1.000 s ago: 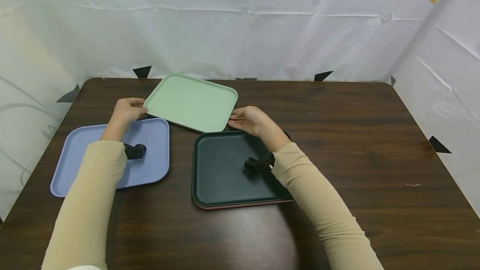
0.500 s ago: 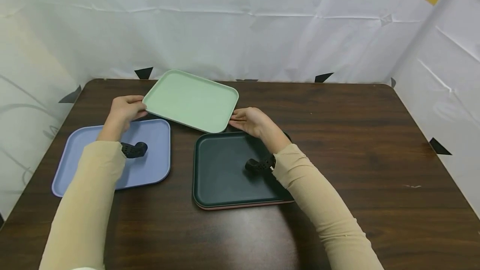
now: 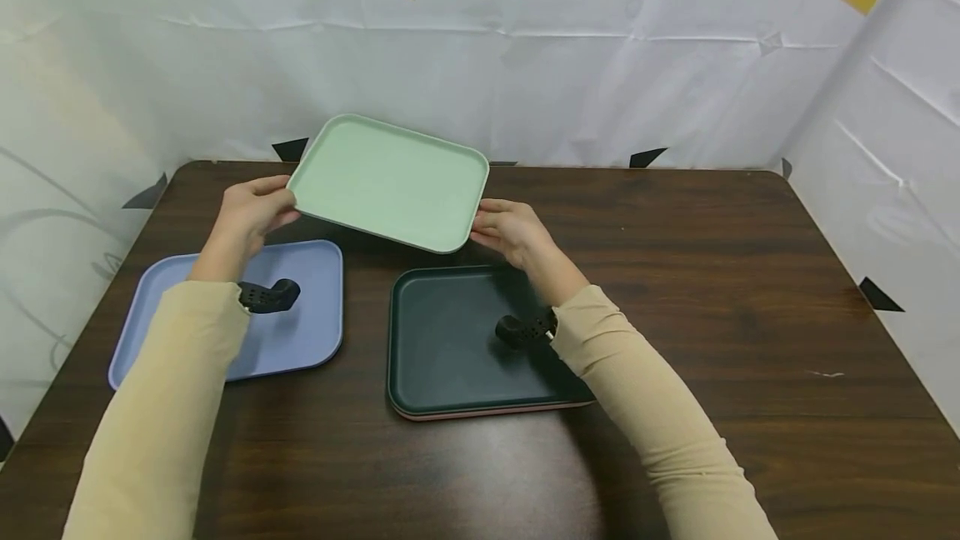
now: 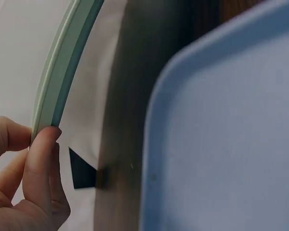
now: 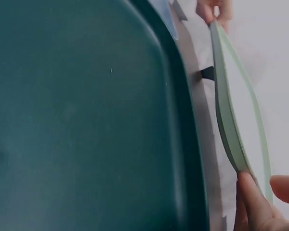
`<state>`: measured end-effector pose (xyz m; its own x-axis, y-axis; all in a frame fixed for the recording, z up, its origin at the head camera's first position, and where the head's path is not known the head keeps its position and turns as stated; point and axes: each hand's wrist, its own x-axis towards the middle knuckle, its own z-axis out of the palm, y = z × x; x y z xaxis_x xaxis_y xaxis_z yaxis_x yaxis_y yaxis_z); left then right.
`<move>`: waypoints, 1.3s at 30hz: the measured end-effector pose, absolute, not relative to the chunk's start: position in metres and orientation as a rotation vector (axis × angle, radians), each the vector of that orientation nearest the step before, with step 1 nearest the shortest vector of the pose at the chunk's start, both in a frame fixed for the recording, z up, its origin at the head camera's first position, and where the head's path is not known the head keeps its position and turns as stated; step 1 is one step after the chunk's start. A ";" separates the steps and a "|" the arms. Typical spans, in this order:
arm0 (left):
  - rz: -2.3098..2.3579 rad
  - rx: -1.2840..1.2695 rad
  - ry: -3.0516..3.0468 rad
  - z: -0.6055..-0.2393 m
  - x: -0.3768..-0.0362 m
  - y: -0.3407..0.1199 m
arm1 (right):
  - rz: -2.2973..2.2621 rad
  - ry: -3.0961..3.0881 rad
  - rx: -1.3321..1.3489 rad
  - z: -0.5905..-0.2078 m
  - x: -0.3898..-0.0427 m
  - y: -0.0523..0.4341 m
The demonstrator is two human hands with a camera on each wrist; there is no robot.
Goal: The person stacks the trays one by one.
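A light green tray [image 3: 390,182] is held up over the far part of the table, tilted and turned slightly. My left hand [image 3: 253,208] pinches its left edge, thumb and fingers on either side of the rim in the left wrist view. At the opposite end, my right hand [image 3: 513,232] grips the edge, with fingers [image 5: 253,197] under it and the thumb by the upper rim. Below my left wrist lies a blue tray [image 3: 303,332]. Under my right wrist is a dark green tray [image 3: 450,340], stacked on a pinkish one [image 3: 480,413] that shows only as a thin edge.
The dark wooden table [image 3: 720,298] stretches off to the right of the stack. White sheeting [image 3: 570,90] hangs behind the table and along both sides. Black tape pieces [image 3: 647,157] mark the sheet near the table's edge.
The light green tray has risen off the table and shifted slightly right, both hands moving with it. The blue tray and the dark green stack have stayed in place.
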<state>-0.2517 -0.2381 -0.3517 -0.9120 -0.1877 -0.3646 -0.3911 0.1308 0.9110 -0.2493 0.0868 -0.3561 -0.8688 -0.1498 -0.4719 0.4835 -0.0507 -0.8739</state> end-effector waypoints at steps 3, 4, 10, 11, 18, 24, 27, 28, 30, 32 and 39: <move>1.932 -0.579 2.210 -0.345 -0.250 -0.233 | -1.971 1.861 0.376 -0.352 -0.248 0.088; 1.952 -0.578 2.197 -0.343 -0.249 -0.231 | -1.971 1.879 0.379 -0.351 -0.247 0.088; 2.030 -0.542 2.157 -0.333 -0.244 -0.221 | -1.926 1.996 0.359 -0.345 -0.245 0.096; 2.035 -0.533 2.154 -0.332 -0.243 -0.219 | -1.916 2.011 0.355 -0.344 -0.245 0.098; 2.050 -0.448 2.117 -0.326 -0.237 -0.212 | -1.855 2.051 0.332 -0.340 -0.245 0.113; 2.095 -0.370 2.079 -0.322 -0.229 -0.203 | -1.778 2.100 0.294 -0.339 -0.245 0.125; 2.087 -0.335 2.070 -0.320 -0.226 -0.198 | -1.745 2.124 0.266 -0.340 -0.244 0.132; 2.079 -0.324 2.071 -0.320 -0.225 -0.196 | -1.741 2.126 0.261 -0.340 -0.244 0.135; 2.068 -0.309 2.063 -0.320 -0.224 -0.192 | -1.738 2.130 0.254 -0.341 -0.243 0.141; 2.083 -0.294 2.025 -0.320 -0.224 -0.188 | -1.744 2.129 0.262 -0.342 -0.243 0.148; 2.035 -0.240 2.002 -0.321 -0.221 -0.174 | -1.754 2.148 0.274 -0.341 -0.239 0.166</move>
